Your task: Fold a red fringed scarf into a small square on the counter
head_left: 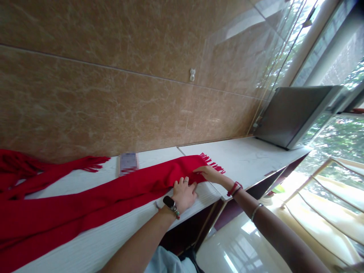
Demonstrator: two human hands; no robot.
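A long red scarf (113,193) lies along the white counter, folded lengthwise, with a fringe at its right end. My left hand (184,194) rests on the scarf's near edge, its fingers spread, wearing a ring and a dark wristband. Close to the fringe, my right hand (211,174) touches the scarf from above with its fingers stretched out to the left. Small wrinkles show in the cloth between the two hands. The underside of the right hand's fingers is hidden.
Another bunched red fringed cloth (31,170) lies at the far left. A small blurred rectangular item (128,163) sits behind the scarf by the tiled wall (113,106). A grey box-shaped appliance (295,113) stands at the counter's right end. A rack (330,189) is beside the window.
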